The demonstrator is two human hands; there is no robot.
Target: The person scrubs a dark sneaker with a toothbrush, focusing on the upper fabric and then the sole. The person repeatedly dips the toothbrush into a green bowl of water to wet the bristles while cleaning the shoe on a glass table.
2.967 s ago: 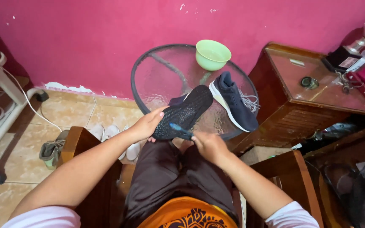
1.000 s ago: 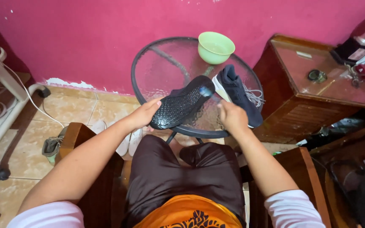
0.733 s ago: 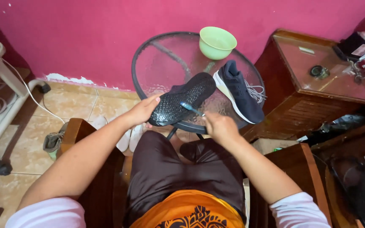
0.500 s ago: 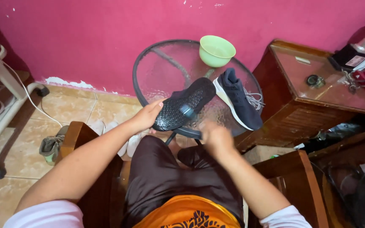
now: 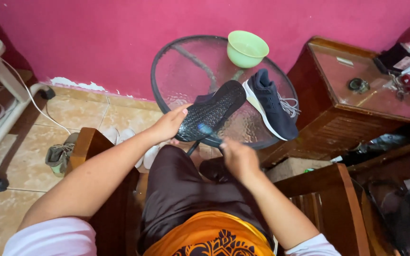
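Across the top of the frame runs a magenta wall, and below it at centre stands a round glass surface with a dark rim. At right, a wooden cabinet with a glass top is cut off by the frame edge, its clutter hard to make out. Wooden chair arms flank the person's lap at the bottom. A navy sneaker lies on the surface at centre right, toe toward lower right, beside a green bowl near the far rim. At centre, a dark shoe is held sole-up over the near rim, its long axis running from lower left to upper right; its upper is hidden. The left hand grips its lower-left end, fingers curled around the edge. The right hand sits just below the shoe, fingers bent; whether it pinches anything cannot be told.
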